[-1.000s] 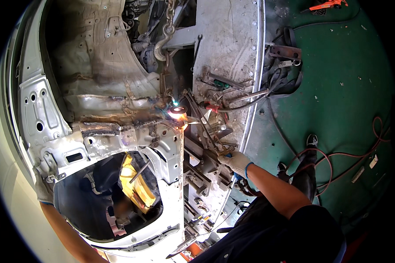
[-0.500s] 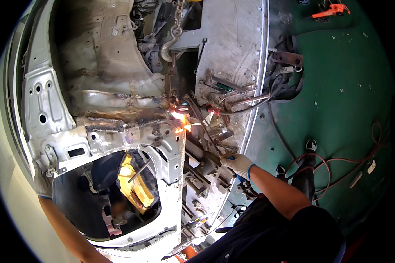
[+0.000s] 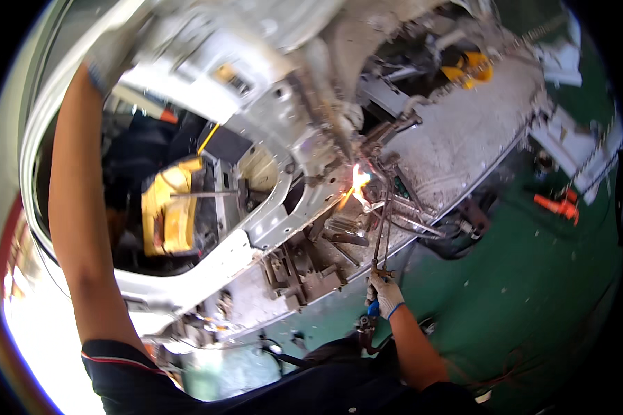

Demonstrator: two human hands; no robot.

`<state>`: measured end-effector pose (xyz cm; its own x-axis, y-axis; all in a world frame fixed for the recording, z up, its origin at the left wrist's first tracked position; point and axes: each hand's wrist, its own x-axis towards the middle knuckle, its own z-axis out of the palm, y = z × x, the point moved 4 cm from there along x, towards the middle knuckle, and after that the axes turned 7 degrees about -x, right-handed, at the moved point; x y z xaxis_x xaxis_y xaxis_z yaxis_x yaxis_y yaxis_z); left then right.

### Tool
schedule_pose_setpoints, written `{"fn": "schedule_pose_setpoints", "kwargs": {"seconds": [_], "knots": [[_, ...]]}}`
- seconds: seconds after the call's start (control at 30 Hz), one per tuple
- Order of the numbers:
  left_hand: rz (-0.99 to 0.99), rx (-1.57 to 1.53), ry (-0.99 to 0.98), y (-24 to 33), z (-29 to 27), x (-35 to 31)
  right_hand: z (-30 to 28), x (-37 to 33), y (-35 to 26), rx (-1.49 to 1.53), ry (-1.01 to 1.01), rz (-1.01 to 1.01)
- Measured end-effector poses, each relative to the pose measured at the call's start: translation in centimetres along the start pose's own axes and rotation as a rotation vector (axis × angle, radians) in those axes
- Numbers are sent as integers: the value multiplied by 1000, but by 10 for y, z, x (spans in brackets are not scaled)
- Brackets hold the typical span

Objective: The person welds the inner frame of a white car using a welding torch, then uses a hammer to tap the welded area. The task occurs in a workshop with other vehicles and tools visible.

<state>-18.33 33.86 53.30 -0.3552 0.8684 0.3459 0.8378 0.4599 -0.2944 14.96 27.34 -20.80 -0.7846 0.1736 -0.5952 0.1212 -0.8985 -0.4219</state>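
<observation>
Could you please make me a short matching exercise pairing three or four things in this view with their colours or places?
Things:
1. Floor
2. Box inside the car body
3. Flame
4. Right hand

Descriptions:
A. in a white glove, gripping the torch
B. green
C. at the torch's tip, against the metal
D. yellow

Pairs: 1-B, 2-D, 3-C, 4-A

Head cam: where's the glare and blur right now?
Head view: flame at the torch tip glares white-orange; lower-left corner blown out by daylight; upper car body panel and left hand motion-blurred; right hand fairly sharp; fisheye bends edges.
</observation>
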Motion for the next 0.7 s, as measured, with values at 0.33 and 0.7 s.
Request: {"fn": "schedule_pose_setpoints", "kwargs": {"seconds": [0.33, 0.7], "knots": [[-197, -1027, 569, -18, 109, -249, 21, 1, 17, -102, 171, -30], [-631, -700, 322, -164, 428, -540, 88, 14, 56, -70, 385, -145]]}}
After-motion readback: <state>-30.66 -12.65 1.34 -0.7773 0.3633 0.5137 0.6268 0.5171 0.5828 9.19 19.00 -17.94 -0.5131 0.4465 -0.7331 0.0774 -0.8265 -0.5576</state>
